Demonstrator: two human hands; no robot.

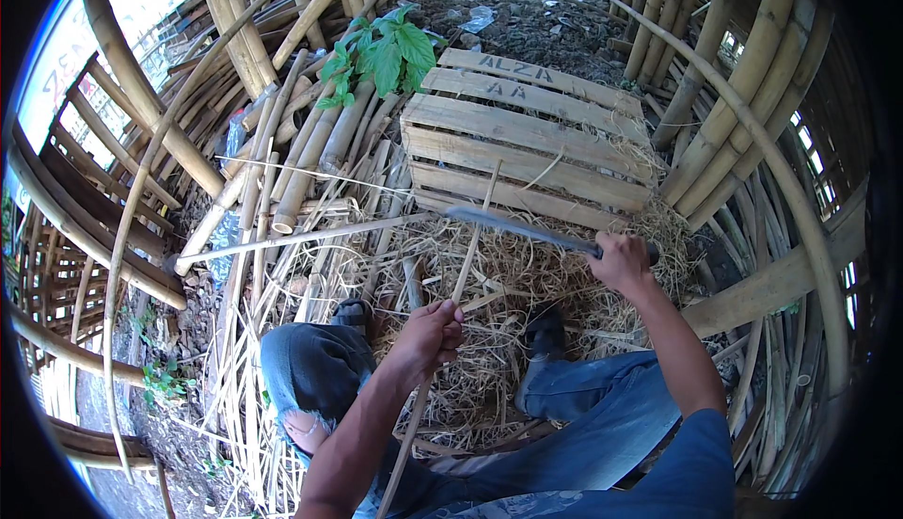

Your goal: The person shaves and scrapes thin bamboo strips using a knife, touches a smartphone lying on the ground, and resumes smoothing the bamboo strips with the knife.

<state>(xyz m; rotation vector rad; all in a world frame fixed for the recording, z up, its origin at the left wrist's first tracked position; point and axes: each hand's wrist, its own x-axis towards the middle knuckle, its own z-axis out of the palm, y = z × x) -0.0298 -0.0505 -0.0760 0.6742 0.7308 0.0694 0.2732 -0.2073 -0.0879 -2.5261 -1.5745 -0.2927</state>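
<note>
My left hand (435, 333) is closed around a thin bamboo strip (467, 257), which slants from my lap up and away in front of me. My right hand (622, 262) grips the dark handle of a machete (522, 227). Its long grey blade reaches leftward, and its tip end crosses the upper part of the strip. Whether the blade touches the strip, I cannot tell. Pale curly shavings (489, 350) cover the ground below both hands, between my feet.
A slatted wooden crate (527, 128) lies just beyond the shavings. Bamboo poles (306, 166) and split strips are piled to the left, near a green leafy plant (381, 53). Bamboo fencing (743, 95) curves round both sides. A plank (781, 279) slants at the right.
</note>
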